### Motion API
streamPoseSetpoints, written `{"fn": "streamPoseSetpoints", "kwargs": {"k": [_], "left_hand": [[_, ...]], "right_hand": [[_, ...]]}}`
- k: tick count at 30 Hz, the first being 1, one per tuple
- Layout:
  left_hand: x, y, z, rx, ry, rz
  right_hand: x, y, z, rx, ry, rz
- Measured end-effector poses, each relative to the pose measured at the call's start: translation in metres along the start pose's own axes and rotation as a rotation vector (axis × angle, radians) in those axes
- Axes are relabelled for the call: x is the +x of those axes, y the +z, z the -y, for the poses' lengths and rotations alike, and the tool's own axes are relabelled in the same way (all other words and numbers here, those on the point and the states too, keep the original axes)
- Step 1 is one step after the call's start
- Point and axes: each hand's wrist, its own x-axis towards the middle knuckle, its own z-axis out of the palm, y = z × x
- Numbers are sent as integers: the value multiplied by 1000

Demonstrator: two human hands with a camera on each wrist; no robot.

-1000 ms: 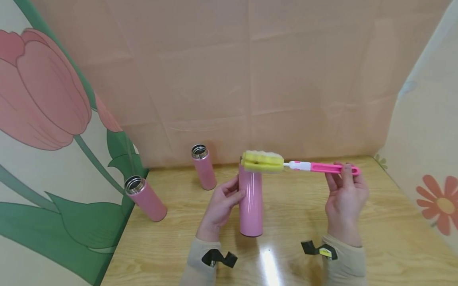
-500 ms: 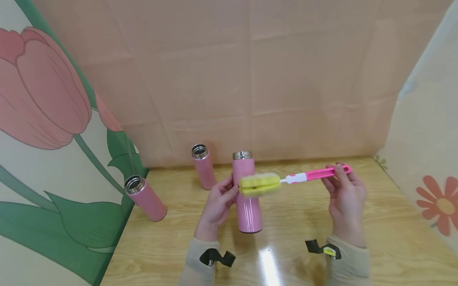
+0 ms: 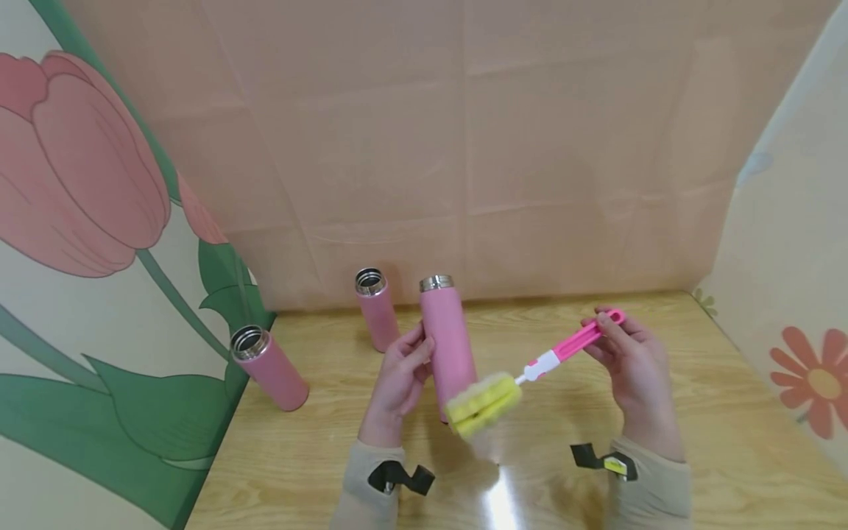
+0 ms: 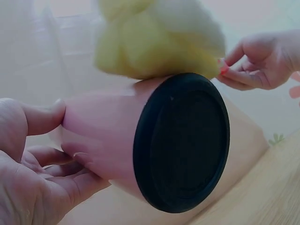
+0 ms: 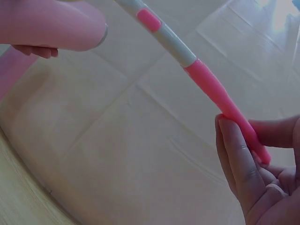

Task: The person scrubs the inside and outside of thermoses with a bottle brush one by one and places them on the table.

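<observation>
My left hand [image 3: 397, 379] grips a pink insulated bottle [image 3: 445, 331] around its middle, holding it tilted above the table. Its steel mouth points up and away, and the left wrist view shows its black base [image 4: 187, 145]. In my right hand [image 3: 636, 372], thumb and fingers pinch the end of a bottle brush's pink handle [image 5: 213, 89]. The yellow sponge head [image 3: 486, 405] of that brush lies in front of the bottle's lower end in the head view. It looks close against the bottle's side near the base in the left wrist view.
Two more pink bottles without lids stand on the wooden table [image 3: 318, 471]: one bottle [image 3: 274, 375] at the left edge, another bottle [image 3: 379, 316] at the back beside the held one. A cloth backdrop [image 3: 530, 147] rises behind the table, with printed panels at both sides.
The brush head has swung down along the bottle from its mouth to its base, and the handle now slants. The bottle has tilted, its top shifting left. My right hand has moved slightly left.
</observation>
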Motion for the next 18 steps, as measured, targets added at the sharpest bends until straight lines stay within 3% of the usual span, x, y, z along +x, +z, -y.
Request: {"fn": "streamPoseSetpoints", "kwargs": {"k": [8, 18], "left_hand": [[-1, 1, -2, -28, 12, -1], [-3, 5, -2, 9, 15, 108]], "right_hand": [[0, 1, -3, -48, 5, 39], [4, 13, -6, 228, -43, -198]]}}
